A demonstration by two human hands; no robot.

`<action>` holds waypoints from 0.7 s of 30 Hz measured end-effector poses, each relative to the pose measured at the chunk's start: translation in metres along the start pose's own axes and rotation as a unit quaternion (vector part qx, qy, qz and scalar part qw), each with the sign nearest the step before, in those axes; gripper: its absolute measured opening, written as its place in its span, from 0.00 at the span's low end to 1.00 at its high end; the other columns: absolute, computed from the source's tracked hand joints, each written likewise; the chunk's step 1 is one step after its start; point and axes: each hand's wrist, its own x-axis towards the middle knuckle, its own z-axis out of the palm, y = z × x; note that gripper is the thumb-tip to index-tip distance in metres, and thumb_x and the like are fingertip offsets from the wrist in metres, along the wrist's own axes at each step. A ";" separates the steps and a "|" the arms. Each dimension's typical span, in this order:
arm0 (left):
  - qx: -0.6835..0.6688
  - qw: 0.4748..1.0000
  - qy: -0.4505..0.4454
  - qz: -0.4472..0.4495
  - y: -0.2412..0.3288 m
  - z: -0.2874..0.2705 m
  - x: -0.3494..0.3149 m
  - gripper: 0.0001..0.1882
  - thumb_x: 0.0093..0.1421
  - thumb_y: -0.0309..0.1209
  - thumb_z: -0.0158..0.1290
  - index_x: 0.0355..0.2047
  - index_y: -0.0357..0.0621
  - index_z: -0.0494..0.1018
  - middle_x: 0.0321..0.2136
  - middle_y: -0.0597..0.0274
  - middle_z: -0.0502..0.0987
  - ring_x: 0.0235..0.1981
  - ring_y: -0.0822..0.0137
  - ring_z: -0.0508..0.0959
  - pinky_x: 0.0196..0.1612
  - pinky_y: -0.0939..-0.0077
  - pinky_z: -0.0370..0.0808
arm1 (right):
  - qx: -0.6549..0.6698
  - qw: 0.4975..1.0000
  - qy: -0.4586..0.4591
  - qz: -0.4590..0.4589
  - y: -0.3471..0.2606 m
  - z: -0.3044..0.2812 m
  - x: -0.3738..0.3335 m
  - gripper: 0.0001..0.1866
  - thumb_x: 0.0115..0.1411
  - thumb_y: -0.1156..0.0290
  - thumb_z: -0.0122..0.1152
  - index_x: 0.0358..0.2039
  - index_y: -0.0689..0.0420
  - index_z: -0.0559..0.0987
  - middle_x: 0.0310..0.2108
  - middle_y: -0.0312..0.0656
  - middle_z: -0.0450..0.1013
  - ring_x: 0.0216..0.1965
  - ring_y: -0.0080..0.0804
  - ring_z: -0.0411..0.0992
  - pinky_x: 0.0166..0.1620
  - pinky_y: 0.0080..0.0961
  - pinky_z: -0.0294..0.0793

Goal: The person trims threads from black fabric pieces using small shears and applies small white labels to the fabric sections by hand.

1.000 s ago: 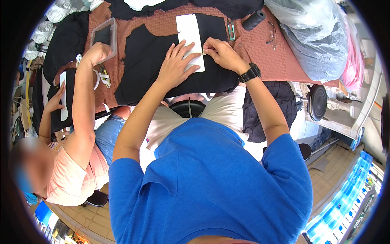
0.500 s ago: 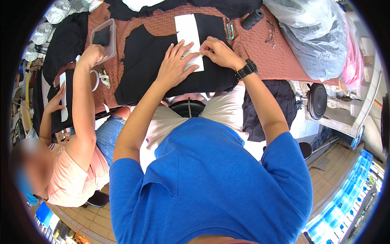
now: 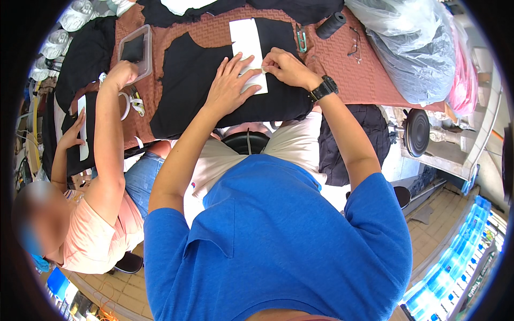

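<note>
Head view shows the left hand (image 3: 227, 85) splayed on a white strip (image 3: 245, 36), likely light, card-stiff, best held by its edges, where the right hand (image 3: 287, 68) pinches something indistinct.

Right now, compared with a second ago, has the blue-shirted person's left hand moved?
No, not visibly in any direction: against the black spool, the left hand keeps its place, spread on the white strip.
</note>
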 end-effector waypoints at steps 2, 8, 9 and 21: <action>-0.002 1.000 0.000 0.000 0.000 0.000 0.000 0.23 0.68 0.52 0.53 0.57 0.56 0.75 0.69 0.63 0.63 0.74 0.53 0.55 0.75 0.47 0.49 | -0.013 1.000 0.003 -0.009 0.001 0.001 0.000 0.07 0.64 0.73 0.63 0.39 0.64 0.80 0.36 0.46 0.72 0.38 0.41 0.74 0.43 0.35 0.74; -0.003 1.000 0.005 0.002 0.000 0.001 0.000 0.23 0.68 0.52 0.53 0.57 0.56 0.75 0.69 0.63 0.63 0.73 0.52 0.55 0.75 0.46 0.49 | -0.026 0.999 -0.003 -0.019 -0.001 0.000 0.001 0.07 0.64 0.73 0.62 0.38 0.63 0.79 0.37 0.47 0.72 0.40 0.43 0.73 0.44 0.36 0.73; -0.002 1.000 0.008 0.003 0.000 0.001 0.000 0.23 0.67 0.52 0.53 0.57 0.57 0.75 0.69 0.62 0.64 0.73 0.52 0.56 0.74 0.46 0.50 | -0.028 0.999 -0.003 -0.020 -0.001 0.000 0.001 0.07 0.64 0.73 0.62 0.38 0.63 0.79 0.37 0.47 0.72 0.40 0.44 0.73 0.44 0.37 0.73; -0.001 1.000 0.004 0.003 0.000 0.001 0.000 0.24 0.67 0.52 0.53 0.58 0.58 0.75 0.69 0.62 0.64 0.73 0.51 0.56 0.74 0.46 0.50 | -0.032 0.999 0.009 -0.018 0.001 0.003 0.002 0.07 0.63 0.73 0.63 0.37 0.64 0.79 0.36 0.48 0.74 0.39 0.44 0.75 0.45 0.37 0.75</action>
